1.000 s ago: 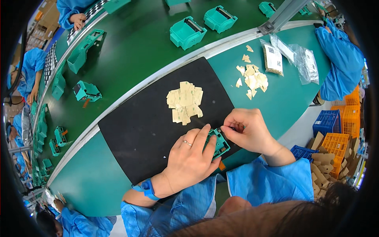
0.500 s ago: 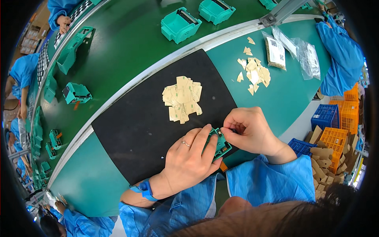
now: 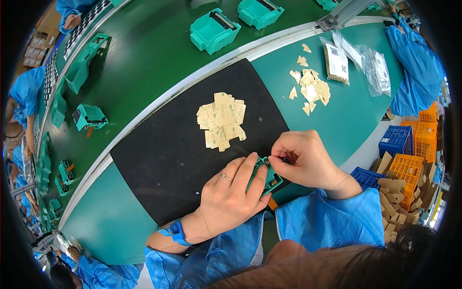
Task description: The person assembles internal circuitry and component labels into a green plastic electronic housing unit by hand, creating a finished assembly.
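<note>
A small green plastic housing (image 3: pixel 273 181) with dark parts inside rests at the near right edge of a black mat (image 3: pixel 163 154). Across its left side lie the fingers of my left hand (image 3: pixel 232 190), holding it steady. My right hand (image 3: pixel 305 161) has thumb and forefinger pinched at the housing's upper right corner. Whatever sits in that pinch is too small or hidden to make out. An orange tab (image 3: pixel 273 204) sticks out below the housing. Beyond my hands, a pile of cream adhesive-backed pieces (image 3: pixel 223 120) lies on the mat.
Right of the mat are scattered cream cut pieces (image 3: pixel 314 89) and clear plastic bags (image 3: pixel 337 62). Past a metal rail (image 3: pixel 192 79), a green conveyor carries green housings (image 3: pixel 214 31). Orange crates (image 3: pixel 408 173) stand at the right. Co-workers in blue sleeves (image 3: pixel 416 67) are around.
Housings on the conveyor have shifted slightly to the left. My hands keep almost the same position on the small housing.
</note>
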### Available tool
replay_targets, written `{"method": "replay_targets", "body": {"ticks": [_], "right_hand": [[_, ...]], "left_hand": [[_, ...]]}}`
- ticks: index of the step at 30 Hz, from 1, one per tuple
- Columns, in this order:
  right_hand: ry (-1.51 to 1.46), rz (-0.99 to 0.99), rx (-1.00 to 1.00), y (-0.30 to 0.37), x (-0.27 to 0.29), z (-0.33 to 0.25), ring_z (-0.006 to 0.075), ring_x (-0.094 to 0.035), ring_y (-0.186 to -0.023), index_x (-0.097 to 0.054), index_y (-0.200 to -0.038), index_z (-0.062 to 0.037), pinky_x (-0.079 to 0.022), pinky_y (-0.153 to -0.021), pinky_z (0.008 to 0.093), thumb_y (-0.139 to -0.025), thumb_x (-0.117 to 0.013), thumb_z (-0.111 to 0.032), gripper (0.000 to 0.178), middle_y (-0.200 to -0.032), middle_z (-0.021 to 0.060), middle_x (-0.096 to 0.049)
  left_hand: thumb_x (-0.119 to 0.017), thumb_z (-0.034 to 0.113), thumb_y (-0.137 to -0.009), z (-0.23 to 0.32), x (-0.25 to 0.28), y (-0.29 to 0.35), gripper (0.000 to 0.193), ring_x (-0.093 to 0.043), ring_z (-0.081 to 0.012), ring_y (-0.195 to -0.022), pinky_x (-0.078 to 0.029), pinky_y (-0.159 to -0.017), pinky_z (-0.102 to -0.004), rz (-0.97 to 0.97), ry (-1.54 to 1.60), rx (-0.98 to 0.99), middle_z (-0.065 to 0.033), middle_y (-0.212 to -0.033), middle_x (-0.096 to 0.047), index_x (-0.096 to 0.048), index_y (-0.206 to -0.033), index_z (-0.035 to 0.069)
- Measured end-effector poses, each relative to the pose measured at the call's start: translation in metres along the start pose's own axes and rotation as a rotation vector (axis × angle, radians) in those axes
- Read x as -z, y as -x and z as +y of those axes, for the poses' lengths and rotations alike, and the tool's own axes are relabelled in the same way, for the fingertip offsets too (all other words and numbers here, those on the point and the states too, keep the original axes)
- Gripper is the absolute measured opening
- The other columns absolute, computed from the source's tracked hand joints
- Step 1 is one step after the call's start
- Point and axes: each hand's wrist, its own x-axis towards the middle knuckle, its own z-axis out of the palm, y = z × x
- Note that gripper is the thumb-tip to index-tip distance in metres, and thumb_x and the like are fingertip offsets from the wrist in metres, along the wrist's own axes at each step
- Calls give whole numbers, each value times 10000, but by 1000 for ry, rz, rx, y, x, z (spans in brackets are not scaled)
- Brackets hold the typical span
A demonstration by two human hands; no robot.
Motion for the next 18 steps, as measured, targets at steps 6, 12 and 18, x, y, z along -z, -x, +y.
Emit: {"method": "replay_targets", "body": {"ticks": [6,12,18], "right_hand": [[27,-18,20,-2,1,0,200,-533,-469,-553,-646,-17,-395,-430,287,-659,-639,-23,87,-569,83,-531],[-15,-63,-13,-5,4,5,186,-550,-484,-565,-663,-18,-410,-445,272,-668,-647,-34,85,-581,82,-544],[-132,-129,-71,-10,6,12,122,-542,-491,-574,-681,-10,-421,-464,237,-702,-657,-46,93,-565,52,-555]], "left_hand": [[-702,242,-585,2,6,-4,462,-563,-227,-891,-511,-649,-266,-68,-15,13,-131,-1020,-559,-613,-990,37],[-709,237,-581,0,4,-4,451,-553,-230,-891,-509,-661,-272,-79,11,1,-135,-1033,-545,-620,-972,30],[-718,249,-593,-2,-8,5,434,-561,-230,-853,-503,-603,-278,38,-31,-19,-144,-1098,-540,-623,-964,44]]}}
